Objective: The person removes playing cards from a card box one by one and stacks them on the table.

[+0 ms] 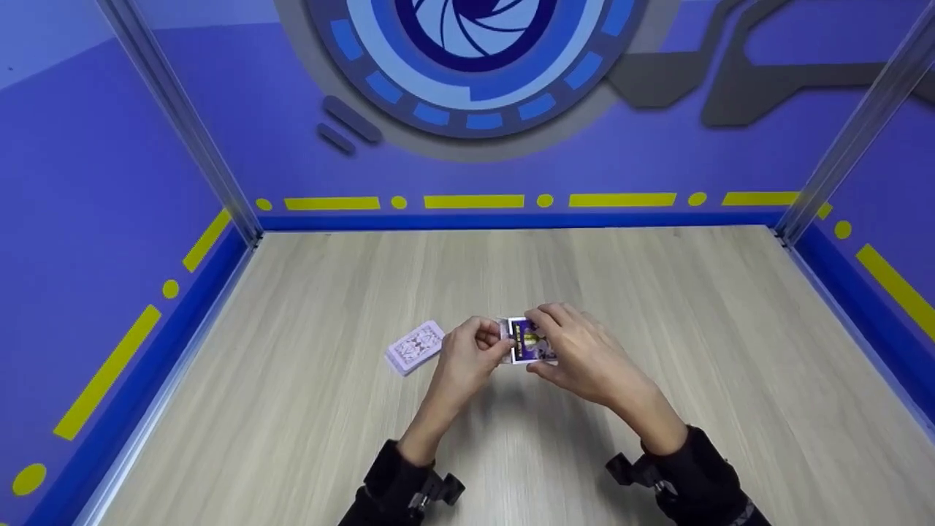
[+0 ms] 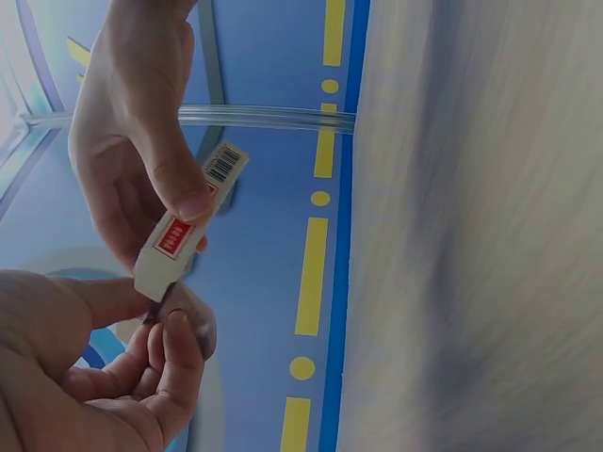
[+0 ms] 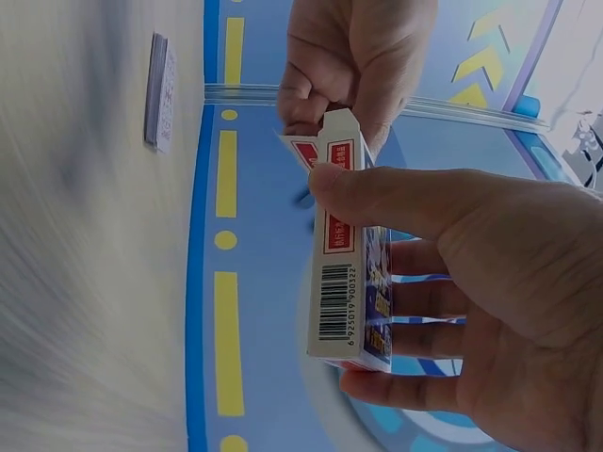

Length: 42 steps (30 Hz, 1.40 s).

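Note:
A small card box (image 1: pixel 527 342) with a dark, colourful front is held above the table between both hands. My right hand (image 1: pixel 588 358) grips it by its edges, the thumb on the narrow white side with the barcode (image 3: pixel 336 301). At the box's other end, my left hand (image 1: pixel 466 361) pinches the end with thumb and fingertips. A flap (image 3: pixel 300 149) stands out there, and something shiny and see-through (image 2: pixel 193 315) shows by the left fingertips. The box's inside is hidden. Left of the left hand, a stack of playing cards (image 1: pixel 416 346) lies back-up on the table.
The wood-grain table (image 1: pixel 329 431) is bounded by blue panels at the back (image 1: pixel 621 168), left and right. Metal posts stand in the back corners. Each wrist wears a black strap with a small mount (image 1: pixel 431 489).

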Each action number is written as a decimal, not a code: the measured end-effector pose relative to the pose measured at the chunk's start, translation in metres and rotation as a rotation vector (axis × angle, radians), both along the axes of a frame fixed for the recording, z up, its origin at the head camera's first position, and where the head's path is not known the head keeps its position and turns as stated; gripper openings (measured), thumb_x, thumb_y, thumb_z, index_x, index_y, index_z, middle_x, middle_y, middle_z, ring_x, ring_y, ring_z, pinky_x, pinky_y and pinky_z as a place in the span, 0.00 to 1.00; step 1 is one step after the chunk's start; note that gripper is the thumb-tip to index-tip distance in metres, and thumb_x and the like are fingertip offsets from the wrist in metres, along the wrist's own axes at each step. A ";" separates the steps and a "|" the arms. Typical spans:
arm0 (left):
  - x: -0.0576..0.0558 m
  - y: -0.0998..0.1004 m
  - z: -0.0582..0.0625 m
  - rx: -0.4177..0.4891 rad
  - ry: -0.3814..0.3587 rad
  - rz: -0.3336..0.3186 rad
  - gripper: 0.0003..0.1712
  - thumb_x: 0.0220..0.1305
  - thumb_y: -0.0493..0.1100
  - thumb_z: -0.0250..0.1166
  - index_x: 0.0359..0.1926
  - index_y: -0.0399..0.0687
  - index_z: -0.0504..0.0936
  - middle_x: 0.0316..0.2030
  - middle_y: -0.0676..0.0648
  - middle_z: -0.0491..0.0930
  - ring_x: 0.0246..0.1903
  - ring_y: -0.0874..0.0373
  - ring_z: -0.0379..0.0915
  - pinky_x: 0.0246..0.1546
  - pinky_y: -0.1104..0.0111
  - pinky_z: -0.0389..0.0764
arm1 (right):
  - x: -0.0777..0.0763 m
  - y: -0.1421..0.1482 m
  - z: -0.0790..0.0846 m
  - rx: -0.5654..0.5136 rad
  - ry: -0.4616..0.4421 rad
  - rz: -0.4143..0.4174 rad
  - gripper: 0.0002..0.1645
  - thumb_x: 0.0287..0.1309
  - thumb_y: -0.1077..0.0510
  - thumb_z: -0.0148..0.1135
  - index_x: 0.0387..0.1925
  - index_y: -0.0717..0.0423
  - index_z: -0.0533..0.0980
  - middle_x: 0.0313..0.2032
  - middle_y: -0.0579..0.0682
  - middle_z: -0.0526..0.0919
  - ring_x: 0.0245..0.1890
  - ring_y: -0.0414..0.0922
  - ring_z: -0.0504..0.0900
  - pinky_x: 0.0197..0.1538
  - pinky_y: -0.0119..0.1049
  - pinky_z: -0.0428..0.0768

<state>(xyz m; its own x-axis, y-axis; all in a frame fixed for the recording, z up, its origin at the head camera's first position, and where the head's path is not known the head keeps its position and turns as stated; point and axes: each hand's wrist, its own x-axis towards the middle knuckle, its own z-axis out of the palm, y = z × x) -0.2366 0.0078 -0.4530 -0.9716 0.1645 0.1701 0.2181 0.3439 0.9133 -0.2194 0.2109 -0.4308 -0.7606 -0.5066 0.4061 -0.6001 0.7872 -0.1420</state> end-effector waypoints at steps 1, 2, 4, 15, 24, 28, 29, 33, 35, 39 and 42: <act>0.000 0.000 0.000 0.011 -0.014 -0.005 0.09 0.62 0.34 0.73 0.39 0.37 0.81 0.30 0.49 0.81 0.28 0.60 0.76 0.28 0.73 0.79 | 0.000 0.000 -0.001 0.004 -0.003 0.000 0.43 0.45 0.50 0.85 0.60 0.61 0.75 0.54 0.56 0.80 0.54 0.53 0.80 0.54 0.50 0.81; 0.000 -0.001 0.001 0.023 -0.029 -0.012 0.09 0.62 0.34 0.73 0.39 0.36 0.81 0.30 0.49 0.81 0.27 0.61 0.76 0.27 0.72 0.79 | -0.001 0.000 -0.001 0.005 -0.008 0.000 0.43 0.46 0.50 0.85 0.61 0.61 0.75 0.54 0.55 0.80 0.54 0.53 0.80 0.54 0.50 0.81; 0.000 -0.002 0.002 0.048 -0.067 -0.025 0.08 0.63 0.33 0.72 0.40 0.36 0.81 0.31 0.49 0.81 0.26 0.61 0.76 0.27 0.72 0.80 | -0.001 0.000 -0.001 0.001 -0.022 -0.002 0.43 0.46 0.50 0.85 0.61 0.61 0.75 0.55 0.55 0.80 0.54 0.53 0.80 0.54 0.51 0.81; -0.004 -0.017 0.016 0.022 -0.015 -0.074 0.23 0.64 0.30 0.63 0.60 0.38 0.75 0.37 0.47 0.78 0.32 0.61 0.71 0.29 0.73 0.71 | -0.003 0.005 0.003 -0.029 -0.042 -0.025 0.42 0.48 0.49 0.84 0.61 0.62 0.75 0.55 0.57 0.81 0.53 0.54 0.80 0.51 0.52 0.81; 0.002 -0.026 0.023 -0.270 0.175 -0.086 0.27 0.61 0.35 0.64 0.62 0.44 0.82 0.47 0.48 0.71 0.35 0.60 0.68 0.35 0.69 0.72 | -0.004 0.007 0.003 -0.020 -0.030 -0.028 0.42 0.49 0.49 0.83 0.60 0.63 0.75 0.54 0.57 0.81 0.52 0.53 0.81 0.51 0.50 0.82; 0.006 -0.026 0.023 -0.387 0.244 -0.092 0.30 0.60 0.45 0.76 0.62 0.46 0.80 0.53 0.46 0.68 0.34 0.59 0.70 0.33 0.68 0.75 | -0.003 0.007 0.003 -0.022 -0.042 -0.032 0.42 0.49 0.49 0.83 0.61 0.62 0.75 0.55 0.57 0.80 0.53 0.53 0.80 0.51 0.52 0.82; 0.007 -0.026 0.023 -0.413 0.264 -0.092 0.33 0.58 0.48 0.79 0.62 0.46 0.79 0.54 0.46 0.67 0.34 0.59 0.71 0.32 0.68 0.76 | -0.003 0.007 0.003 -0.023 -0.046 -0.032 0.42 0.49 0.49 0.83 0.61 0.62 0.75 0.55 0.57 0.80 0.53 0.53 0.80 0.51 0.52 0.82; 0.008 -0.027 0.022 -0.505 0.354 -0.096 0.39 0.50 0.52 0.83 0.60 0.45 0.78 0.55 0.44 0.67 0.38 0.55 0.73 0.36 0.66 0.80 | -0.003 0.007 0.003 -0.021 -0.052 -0.031 0.43 0.48 0.49 0.83 0.62 0.62 0.75 0.55 0.57 0.80 0.54 0.54 0.80 0.52 0.53 0.81; 0.008 -0.028 0.021 -0.539 0.410 -0.105 0.41 0.47 0.52 0.84 0.60 0.44 0.78 0.55 0.44 0.68 0.42 0.54 0.74 0.42 0.64 0.81 | -0.004 0.007 0.002 -0.021 -0.052 -0.026 0.43 0.48 0.49 0.84 0.62 0.62 0.75 0.55 0.57 0.80 0.54 0.54 0.80 0.53 0.53 0.81; 0.006 -0.030 0.019 -0.574 0.489 -0.125 0.40 0.47 0.51 0.84 0.59 0.41 0.77 0.51 0.44 0.71 0.48 0.52 0.74 0.50 0.61 0.80 | -0.004 0.006 0.002 -0.022 -0.049 -0.018 0.43 0.47 0.49 0.84 0.62 0.62 0.75 0.55 0.56 0.80 0.54 0.53 0.80 0.53 0.52 0.81; 0.006 -0.031 0.020 -0.594 0.505 -0.136 0.40 0.50 0.51 0.83 0.61 0.42 0.78 0.50 0.45 0.72 0.48 0.53 0.73 0.49 0.61 0.79 | -0.004 0.006 0.002 -0.023 -0.045 -0.016 0.43 0.47 0.50 0.84 0.62 0.62 0.75 0.55 0.56 0.80 0.54 0.54 0.80 0.52 0.52 0.82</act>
